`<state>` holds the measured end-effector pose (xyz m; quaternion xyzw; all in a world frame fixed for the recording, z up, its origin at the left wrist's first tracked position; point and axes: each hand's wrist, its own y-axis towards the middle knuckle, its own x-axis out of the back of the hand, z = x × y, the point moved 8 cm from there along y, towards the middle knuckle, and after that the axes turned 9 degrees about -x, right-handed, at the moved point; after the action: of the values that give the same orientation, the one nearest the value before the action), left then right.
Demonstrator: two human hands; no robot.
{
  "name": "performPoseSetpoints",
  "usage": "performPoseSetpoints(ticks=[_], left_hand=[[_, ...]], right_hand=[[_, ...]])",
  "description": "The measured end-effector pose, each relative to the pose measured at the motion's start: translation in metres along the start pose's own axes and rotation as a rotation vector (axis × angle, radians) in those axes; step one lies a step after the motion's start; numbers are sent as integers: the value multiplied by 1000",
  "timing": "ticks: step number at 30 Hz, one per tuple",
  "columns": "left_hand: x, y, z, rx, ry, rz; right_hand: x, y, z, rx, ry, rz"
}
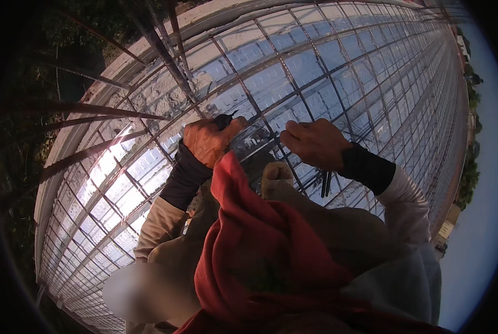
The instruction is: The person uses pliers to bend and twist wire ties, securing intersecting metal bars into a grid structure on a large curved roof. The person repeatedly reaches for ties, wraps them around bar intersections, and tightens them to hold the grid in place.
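Observation:
A grid of steel reinforcing bars lies beneath both of my hands. Just left of the middle, my left hand is closed, and a small black object with a thin pointed end pokes out by its thumb. Its kind is not plain. My right hand is curled into a fist over the bars, a short way to the right. Whatever it may hold is hidden by the fingers. Below the right hand, a few dark thin rods or wires hang over the grid.
Thick upright bars rise at the upper left, near a concrete edge. Pale sheeting lies under the grid. A red cloth hangs in front of me, beside my shoe. Trees stand beyond the right edge.

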<state>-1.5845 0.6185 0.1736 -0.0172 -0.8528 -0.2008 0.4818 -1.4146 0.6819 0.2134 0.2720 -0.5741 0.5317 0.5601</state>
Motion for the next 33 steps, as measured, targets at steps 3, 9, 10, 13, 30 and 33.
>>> performPoseSetpoints(ticks=[3, 9, 10, 13, 30, 33], left_hand=[[4, -16, 8, 27, -30, -81], [-13, 8, 0, 213, -371, -64], [-7, 9, 5, 233, -448, -69], [-5, 1, 25, 328, -554, -79], [2, 14, 26, 217, -146, -83], [3, 5, 8, -21, -328, 44]], right_hand=[[10, 23, 8, 129, 364, -20], [43, 6, -87, -273, 345, -543], [38, -1, -96, -330, 313, -526], [7, 2, -106, -344, 388, -378], [21, -2, -24, -6, 673, -249], [72, 6, -51, -187, 216, -415]])
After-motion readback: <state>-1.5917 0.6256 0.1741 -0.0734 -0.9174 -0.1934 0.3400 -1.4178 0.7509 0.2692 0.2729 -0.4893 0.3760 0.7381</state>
